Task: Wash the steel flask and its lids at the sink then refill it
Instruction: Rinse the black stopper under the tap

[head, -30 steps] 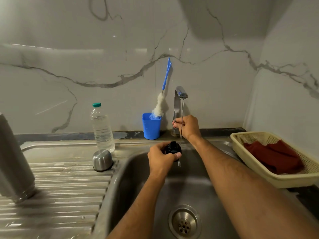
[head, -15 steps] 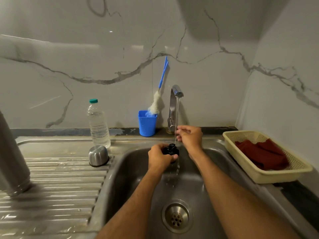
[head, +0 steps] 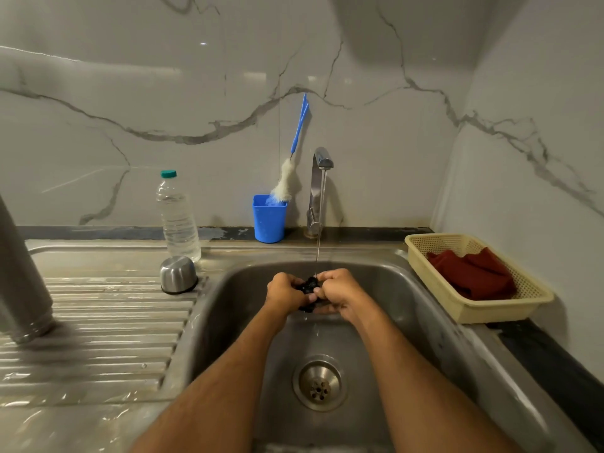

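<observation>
A: Black inner lid (head: 309, 287) first: where is it, and who has it?

B: Over the sink (head: 421, 308) basin, behind the drain (head: 319, 383) and right under the thin stream from the tap (head: 318, 188). The left hand (head: 285, 293) and the right hand (head: 343, 294) both curl round it, fingers pinching it from either side.

A: How will it handle?

B: I'd judge it light, stiff plastic, and slick while wet. Hold it by the rim with 1 hand and rub with the other; a loose pinch could drop it toward the drain.

A: And the other 2 pieces?

B: Left of the sink, on the ribbed drainboard (head: 98, 325), the steel cup lid (head: 178, 274) sits mouth down just beside the basin edge. The steel flask (head: 21, 282) stands further left, only partly in view. It looks rigid and heavier; grip its body with a full hand.

A: Farther back?

B: Behind the cup lid, a water bottle (head: 178, 217); left of the tap, a bottle brush (head: 289, 178) in a blue cup (head: 269, 219).
</observation>
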